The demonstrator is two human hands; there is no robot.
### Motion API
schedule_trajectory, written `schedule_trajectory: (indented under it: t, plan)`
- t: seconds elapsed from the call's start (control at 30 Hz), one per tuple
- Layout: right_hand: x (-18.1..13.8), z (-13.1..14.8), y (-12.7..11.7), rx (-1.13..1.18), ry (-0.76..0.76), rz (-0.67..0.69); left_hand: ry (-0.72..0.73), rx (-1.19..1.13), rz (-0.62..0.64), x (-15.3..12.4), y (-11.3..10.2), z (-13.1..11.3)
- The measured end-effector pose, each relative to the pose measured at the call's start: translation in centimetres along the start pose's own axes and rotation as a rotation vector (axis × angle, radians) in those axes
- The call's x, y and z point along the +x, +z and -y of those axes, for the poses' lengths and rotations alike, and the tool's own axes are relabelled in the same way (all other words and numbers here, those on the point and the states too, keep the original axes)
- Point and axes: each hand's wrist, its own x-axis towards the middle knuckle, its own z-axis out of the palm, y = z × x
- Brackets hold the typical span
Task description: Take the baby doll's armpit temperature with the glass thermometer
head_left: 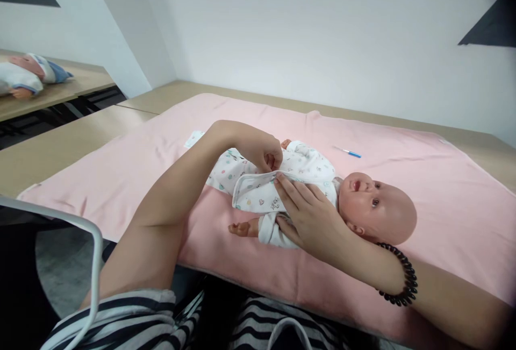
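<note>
A bald baby doll (379, 207) lies on its back on a pink blanket (137, 167), head to the right. It wears a white baby shirt (258, 197) with small coloured prints and a front flap edged in white. My left hand (260, 148) reaches over the doll's middle, its fingers curled closed at the flap's edge; the fingertips are partly hidden. Stretched out across the chest, my right hand (310, 210) rests on the flap, fingertips at that same edge and thumb near the doll's sleeve (272, 229). A black coil band (405, 275) circles my right wrist.
A thin blue-handled tool (353, 154) lies on the blanket beyond the doll's head. The wooden table (177, 89) meets a white wall behind. Another dressed doll (24, 76) lies on a separate table at far left. A white curved tube (97, 264) stands front left.
</note>
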Motion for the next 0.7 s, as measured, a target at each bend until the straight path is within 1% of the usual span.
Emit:
schedule_trajectory:
  t: [0.27, 0.33, 0.47, 0.6, 0.7]
  plan:
    - [0.0, 0.0, 0.2, 0.004, 0.002, 0.001, -0.055, -0.056, 0.018, -0.4, -0.2, -0.3]
    - [0.0, 0.0, 0.3, 0.003, 0.002, -0.002, -0.064, -0.046, 0.001, -0.4, 0.0, -0.6]
    - [0.0, 0.0, 0.2, 0.004, 0.000, -0.005, -0.083, 0.065, -0.071, 0.1, 0.7, -1.5]
    - [0.0, 0.0, 0.3, 0.006, -0.001, -0.013, -0.131, 0.207, -0.083, 0.4, 1.4, -2.6]
    - [0.0, 0.0, 0.4, -0.002, -0.002, -0.017, -0.126, 0.229, -0.092, 0.3, 1.5, -2.7]
